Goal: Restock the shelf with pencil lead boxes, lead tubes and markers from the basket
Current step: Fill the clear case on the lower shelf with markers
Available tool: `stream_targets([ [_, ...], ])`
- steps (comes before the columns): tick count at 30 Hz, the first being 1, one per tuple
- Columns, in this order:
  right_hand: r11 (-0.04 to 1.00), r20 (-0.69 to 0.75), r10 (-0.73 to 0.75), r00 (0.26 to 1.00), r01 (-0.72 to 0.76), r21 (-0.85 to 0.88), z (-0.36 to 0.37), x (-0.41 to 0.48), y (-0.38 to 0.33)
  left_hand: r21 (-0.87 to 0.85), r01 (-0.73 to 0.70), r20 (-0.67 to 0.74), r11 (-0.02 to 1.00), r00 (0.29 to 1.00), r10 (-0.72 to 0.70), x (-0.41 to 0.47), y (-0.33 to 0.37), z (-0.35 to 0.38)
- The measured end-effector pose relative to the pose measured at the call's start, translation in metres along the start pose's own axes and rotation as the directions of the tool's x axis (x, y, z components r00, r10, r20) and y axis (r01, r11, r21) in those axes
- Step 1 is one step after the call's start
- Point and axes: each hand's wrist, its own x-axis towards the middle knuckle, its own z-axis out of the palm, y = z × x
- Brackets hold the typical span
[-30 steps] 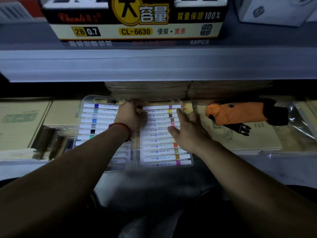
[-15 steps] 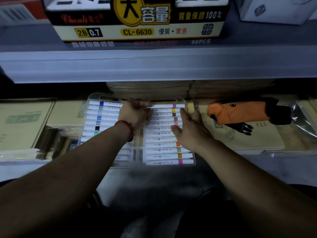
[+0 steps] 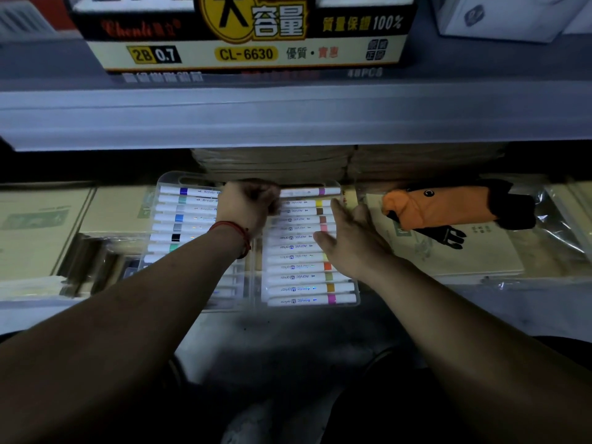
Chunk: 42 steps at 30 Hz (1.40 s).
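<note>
Clear plastic marker case (image 3: 173, 181) lies flat on the lower shelf, right in the middle, with its two halves side by side. White markers (image 3: 304, 277) with colour bands lie in rows inside it. They say "Acrylic Marker".

The left hand (image 3: 248, 203) sits at the top middle of the case with its fingers curled up. It is blurry, so I cannot tell if it grips the case. A red string bracelet (image 3: 234, 229) is on that wrist. The right hand (image 3: 349, 238) is open and lies flat on the right half, fingers straight.

Up on the grey shelf (image 3: 288, 116) above stands a pencil lead box (image 3: 246, 52). It says "Chenli", "2B 0.7", "CL-6630", "100%" and "48PCS". A white box (image 3: 499, 17) stands to its right.

Brown paper packs (image 3: 272, 161) are stacked just behind the case. Just to the right lies an orange and black thing (image 3: 439, 206) with a small eye, in a clear bag, on a beige book (image 3: 464, 254). More beige books (image 3: 38, 225) lie to the left.
</note>
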Motion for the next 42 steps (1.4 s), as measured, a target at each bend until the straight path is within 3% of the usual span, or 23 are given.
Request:
stream_targets([
  [6,1.0,0.038,0.006,0.999,-0.007,0.022,-0.003,-0.003,0.003,-0.104,0.018,0.098,0.994,0.995,-0.008,-0.018,0.008,-0.019],
  [12,0.98,-0.251,-0.039,0.967,0.087,0.181,-0.007,-0.014,-0.003,-0.124,0.024,0.124,0.992,0.992,-0.008,-0.045,0.006,-0.048],
  [16,0.906,-0.355,-0.091,0.93,0.226,0.359,-0.012,-0.025,-0.01,-0.148,0.049,0.118,0.988,0.992,-0.032,-0.05,0.002,-0.061],
  [21,0.779,-0.341,-0.001,0.94,0.215,0.589,-0.019,-0.04,-0.016,-0.184,0.099,0.2,0.978,0.978,-0.062,-0.051,0.006,-0.062],
  [25,0.632,-0.198,0.09,0.976,0.098,0.769,-0.037,-0.041,-0.01,-0.179,0.113,0.258,0.977,0.964,-0.064,-0.052,0.007,-0.058],
  [28,0.595,-0.074,0.102,0.992,-0.001,0.804,-0.052,-0.032,-0.007,0.04,-0.052,0.293,0.998,0.955,0.038,-0.045,0.01,-0.06],
  [30,0.583,-0.016,0.085,0.996,-0.037,0.812,-0.063,-0.024,-0.007,0.233,-0.224,0.331,0.946,0.933,0.14,-0.033,0.018,-0.063],
  [34,0.661,-0.017,0.057,0.998,-0.025,0.75,-0.073,0.002,-0.006,0.478,-0.454,0.364,0.751,0.881,0.301,-0.013,0.033,-0.061],
  [39,0.859,-0.127,-0.013,0.992,0.076,0.507,-0.057,0.037,0.006,0.519,-0.537,0.346,0.665,0.843,0.412,0.01,0.012,-0.045],
  [42,0.921,-0.2,-0.115,0.973,0.18,0.346,-0.045,0.055,0.015,0.547,-0.516,0.328,0.659,0.856,0.399,0.018,0.002,-0.036],
])
